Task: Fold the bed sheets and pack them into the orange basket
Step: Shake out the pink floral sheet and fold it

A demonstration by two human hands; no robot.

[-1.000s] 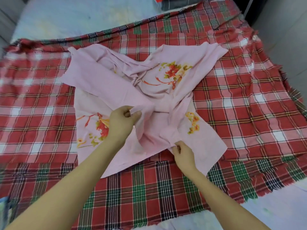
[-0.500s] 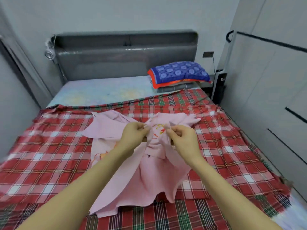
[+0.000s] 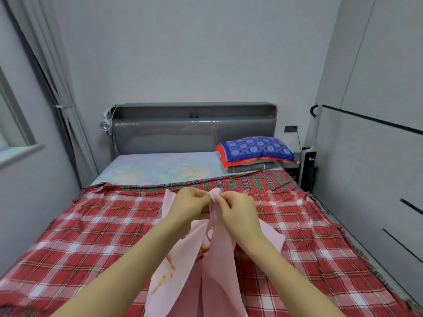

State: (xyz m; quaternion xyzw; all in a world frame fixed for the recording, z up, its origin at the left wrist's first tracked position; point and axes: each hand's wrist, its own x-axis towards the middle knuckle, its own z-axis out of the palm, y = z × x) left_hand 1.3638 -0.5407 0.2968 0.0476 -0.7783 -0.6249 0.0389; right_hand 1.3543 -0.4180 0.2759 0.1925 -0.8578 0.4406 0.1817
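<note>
Nearest us, the pink sheet (image 3: 217,271) hangs in long folds above the plaid sheet (image 3: 91,236). Its long axis runs from our chest up to the hands. They meet at its top edge, where the left hand (image 3: 190,207) and right hand (image 3: 238,213) each pinch the cloth between thumb and curled fingers. They are almost touching, neither nearer than the other. We judge the next move is to draw them apart along that edge, with the sheet hanging beneath. Beyond lie the mattress (image 3: 160,168), a blue pillow (image 3: 256,148) and the headboard (image 3: 194,133). We see no basket.
</note>
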